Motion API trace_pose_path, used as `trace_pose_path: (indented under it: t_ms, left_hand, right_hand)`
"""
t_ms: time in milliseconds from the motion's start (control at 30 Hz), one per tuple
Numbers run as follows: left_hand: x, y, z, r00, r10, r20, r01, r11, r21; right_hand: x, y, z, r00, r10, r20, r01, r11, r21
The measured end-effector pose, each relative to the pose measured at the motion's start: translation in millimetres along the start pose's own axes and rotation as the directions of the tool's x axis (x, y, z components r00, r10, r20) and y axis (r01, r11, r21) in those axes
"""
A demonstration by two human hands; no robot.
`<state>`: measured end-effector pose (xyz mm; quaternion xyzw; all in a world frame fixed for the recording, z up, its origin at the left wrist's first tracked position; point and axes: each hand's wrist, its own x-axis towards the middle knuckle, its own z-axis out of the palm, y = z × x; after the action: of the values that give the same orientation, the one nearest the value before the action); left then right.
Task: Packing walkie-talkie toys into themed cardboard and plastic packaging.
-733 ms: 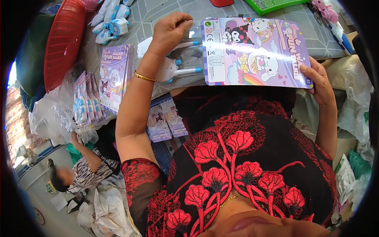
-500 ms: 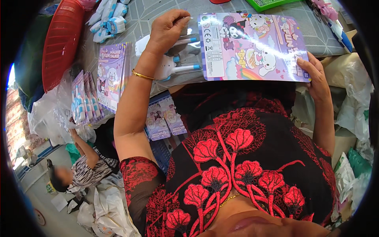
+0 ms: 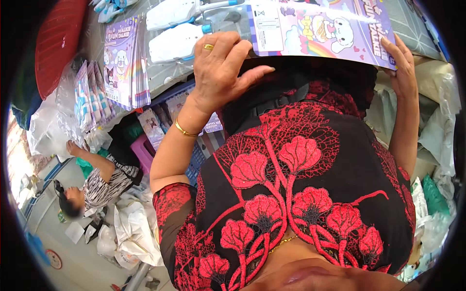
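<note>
A lilac printed backing card (image 3: 315,31) with cartoon figures lies at the table's near edge. My right hand (image 3: 402,65) is closed on its right end, thumb on top. At its left end is a clear plastic blister (image 3: 233,19). Two white toy walkie-talkies (image 3: 175,44) with blue parts lie left of the card; their antennas reach under the clear plastic. My left hand (image 3: 221,68), wearing a ring, is at the blister's near edge. Its fingers are bent and its thumb stretches out apart from them, with nothing visible between.
A stack of lilac cards (image 3: 124,63) stands at the left, beside several packed toys (image 3: 92,97). A red basket (image 3: 56,43) is at the far left. Below the table edge is a blue crate (image 3: 196,162). Another person (image 3: 104,179) works at the lower left. Plastic bags (image 3: 437,194) lie at the right.
My left hand has come down and toward me from above the blister, its fist loosening and thumb extending. The card's near edge has bowed slightly in my right hand. The view has shifted.
</note>
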<state>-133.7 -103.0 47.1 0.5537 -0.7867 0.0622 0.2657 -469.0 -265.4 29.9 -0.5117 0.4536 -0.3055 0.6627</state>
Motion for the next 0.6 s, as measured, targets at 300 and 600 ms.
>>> trace_pose_path:
  t_ms: [300, 600]
  left_hand:
    - [-0.6, -2.0, 7.7, 1.000, 0.006, -0.013, -0.006, 1.000, -0.020]
    - [1.0, -7.8, 8.5, 0.997, 0.081, 0.001, -0.081, 0.992, -0.100]
  right_hand:
    - [7.7, 16.8, -16.3, 0.995, -0.096, 0.002, 0.096, 0.995, 0.010]
    - [0.3, 17.5, 4.3, 0.985, -0.138, -0.106, 0.144, 0.988, 0.053]
